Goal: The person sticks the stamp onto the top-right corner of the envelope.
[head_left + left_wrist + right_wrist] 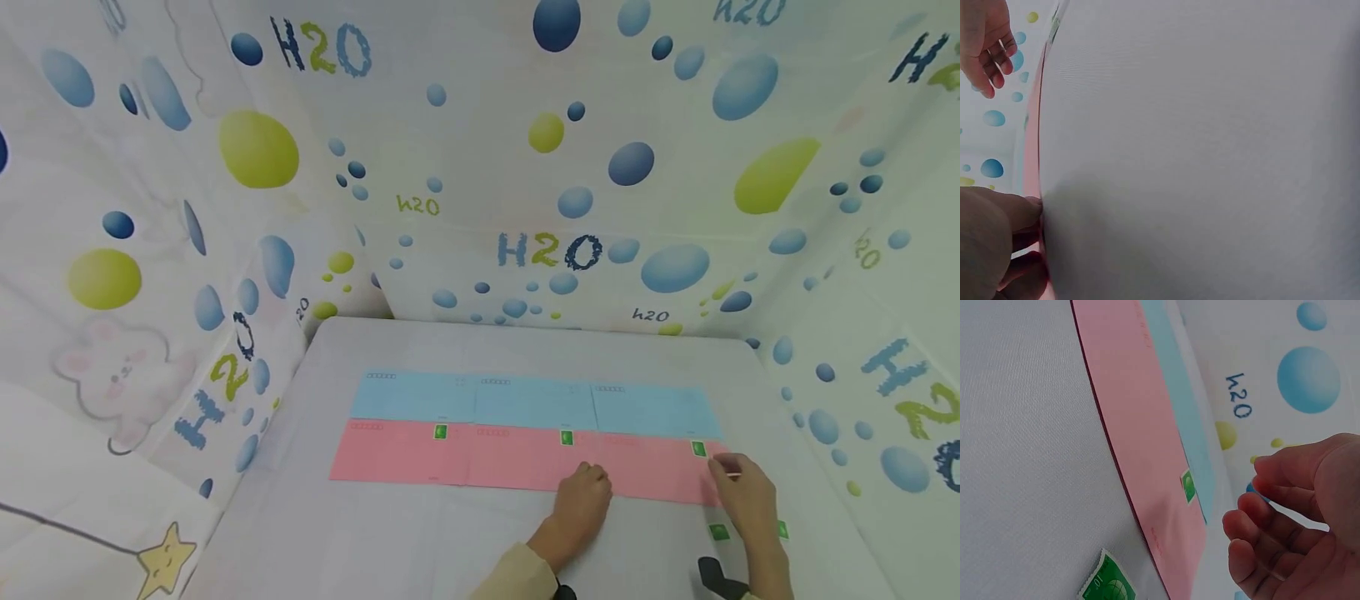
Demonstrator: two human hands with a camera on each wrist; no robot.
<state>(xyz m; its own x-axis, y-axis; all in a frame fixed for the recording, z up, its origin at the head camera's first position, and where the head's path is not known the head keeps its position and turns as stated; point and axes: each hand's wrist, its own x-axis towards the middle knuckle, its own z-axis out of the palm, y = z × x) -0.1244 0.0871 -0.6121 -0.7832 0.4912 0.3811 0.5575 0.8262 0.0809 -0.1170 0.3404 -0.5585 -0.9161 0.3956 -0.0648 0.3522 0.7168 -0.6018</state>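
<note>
Three pink envelopes [397,454] lie side by side across the table, each with a green stamp [441,432] near its upper right corner. My left hand [581,504] rests at the front edge of the pink row, fingers bent, near where the middle and right envelopes meet. In the left wrist view, its thumb and fingertips touch that pink edge. Over the right end of the row hovers my right hand [746,496], close to the rightmost stamp [698,449]. The right wrist view shows its fingers [1266,515] loosely curled, with nothing visible held between them.
Behind the pink row lie three blue envelopes [412,396]. Two loose green stamps, one left of my right wrist [719,532] and another stamp [783,529] to its right, sit on the white tabletop [375,533]. Dotted curtains [480,150] surround the table's back and sides.
</note>
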